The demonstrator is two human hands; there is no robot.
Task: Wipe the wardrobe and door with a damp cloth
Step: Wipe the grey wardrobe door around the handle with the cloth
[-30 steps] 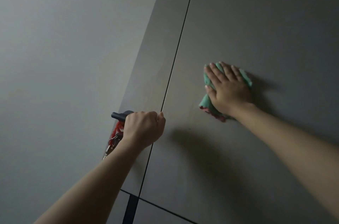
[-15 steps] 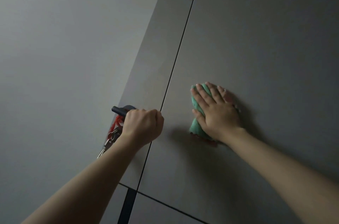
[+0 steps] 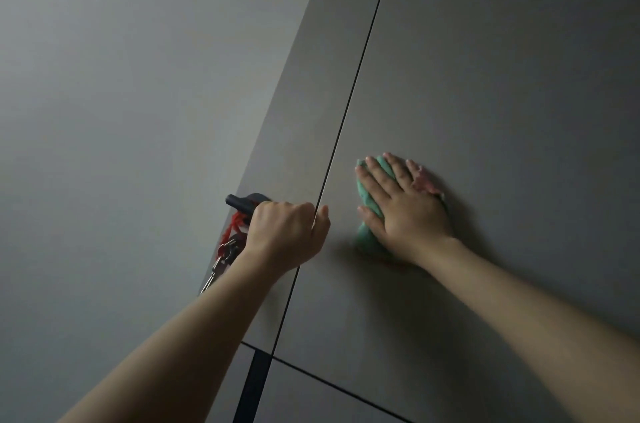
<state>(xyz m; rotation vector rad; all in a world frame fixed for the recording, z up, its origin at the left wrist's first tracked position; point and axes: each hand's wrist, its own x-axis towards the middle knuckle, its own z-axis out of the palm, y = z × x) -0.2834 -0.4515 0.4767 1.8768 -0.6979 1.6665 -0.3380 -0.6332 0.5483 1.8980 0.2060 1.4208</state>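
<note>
A grey door [image 3: 485,76] fills the right and middle of the view, with a thin dark groove running down it. My right hand [image 3: 405,208] lies flat with straight fingers on a green cloth [image 3: 369,204] and presses it against the door panel, just right of the groove. My left hand [image 3: 287,232] is curled round the black door handle [image 3: 239,202] at the door's left edge. Only the handle's tip shows past my fist.
A bunch of keys [image 3: 225,260] on a red cord hangs below the handle. A plain grey wall [image 3: 121,111] lies to the left of the door. A dark vertical strip [image 3: 252,388] and a cross groove mark the door's lower part.
My right hand slid the cloth down and left along the door, then a little up and right. My left hand kept its grip on the handle.
</note>
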